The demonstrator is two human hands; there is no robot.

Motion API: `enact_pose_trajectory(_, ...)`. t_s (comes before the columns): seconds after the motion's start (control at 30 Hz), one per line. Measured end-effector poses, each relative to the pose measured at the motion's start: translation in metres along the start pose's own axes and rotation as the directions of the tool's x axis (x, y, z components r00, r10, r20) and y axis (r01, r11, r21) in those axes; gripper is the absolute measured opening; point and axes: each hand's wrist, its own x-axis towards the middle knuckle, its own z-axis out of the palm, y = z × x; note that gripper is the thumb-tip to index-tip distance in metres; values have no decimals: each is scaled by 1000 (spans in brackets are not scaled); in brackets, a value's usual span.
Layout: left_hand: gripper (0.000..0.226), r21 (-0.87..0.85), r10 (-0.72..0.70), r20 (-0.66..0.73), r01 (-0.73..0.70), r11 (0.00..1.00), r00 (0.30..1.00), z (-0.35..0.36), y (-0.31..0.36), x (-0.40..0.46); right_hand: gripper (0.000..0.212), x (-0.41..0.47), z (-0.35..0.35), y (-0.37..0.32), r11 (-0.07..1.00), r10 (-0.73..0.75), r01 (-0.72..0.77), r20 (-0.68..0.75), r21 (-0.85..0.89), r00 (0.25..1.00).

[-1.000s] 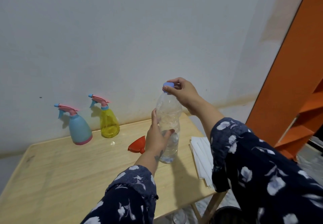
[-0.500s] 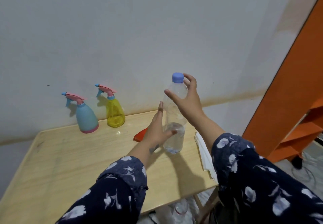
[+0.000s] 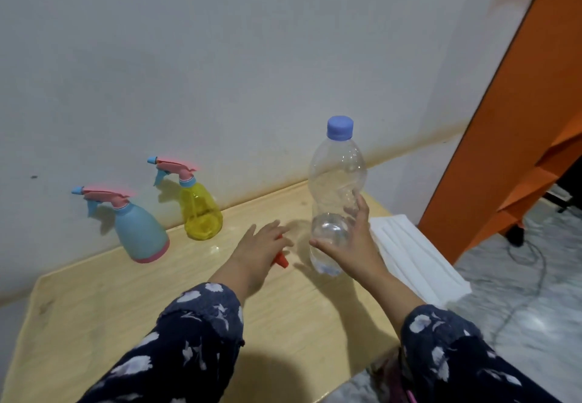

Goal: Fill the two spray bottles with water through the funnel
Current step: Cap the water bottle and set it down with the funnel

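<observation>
Over on the left of the counter [image 3: 94, 302], the blue spray bottle [image 3: 140, 234] and the yellow spray bottle [image 3: 201, 213] are parked upright just beside each other, tucked back by the wall [image 3: 220, 56]. Both pink trigger heads are screwed on, so nothing can be poured in yet. Probably they were set back there to keep the front of the counter free for pouring.

Moving along, the left hand [image 3: 258, 251] is laid over the red funnel [image 3: 281, 260], fingers [image 3: 252, 232] spread and reaching forward. Only the spout end of the funnel is seen poking out from under the palm; whether it's actually gripped can't be told.

Next, the clear water bottle [image 3: 337, 201] is kept upright by the right hand [image 3: 352, 248], fingers [image 3: 362, 210] wrapped loosely round its lower half. The blue cap [image 3: 340, 127] is on, and only a little water is seen near the bottom. Looks like it's being steadied while the funnel gets fetched.

Further right, a stack of white folded tissues [image 3: 415, 257] is laid at the counter's edge, likely for spills.

The counter is pale wood-look laminate, a bit glossy. The wall is plain and slightly stained near its base, an orange shelf unit [image 3: 504, 150] stands at right, and marbled floor tiles [image 3: 519, 292] with a loose cable can be made out below it.
</observation>
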Motion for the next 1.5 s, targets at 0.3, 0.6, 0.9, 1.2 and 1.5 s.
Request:
enact_pose_trajectory(0.3,45,96,262,-69,-255,962,963,7,-40,29,111,-1,9,1,1000,7,-11,-148,-29,989)
enact_pose_trajectory(0.6,68,-732,-397,-232,109,672,888,17,-43,47,105,35,-1,-6,996,42,-54,-163,-69,986)
enact_pose_trajectory(0.9,70,-871,-680,-140,238,431,719,45,-16,99,108,129,-17,2,997,-13,1,-145,-82,989)
enact_pose_trajectory(1.2,62,-887,-802,-157,274,370,576,57,14,183,105,230,-25,35,999,-45,45,-31,-6,999)
enact_pose_trajectory(1.5,58,-779,-813,-167,431,455,558,62,11,208,110,267,-24,48,989,-145,146,101,2,984)
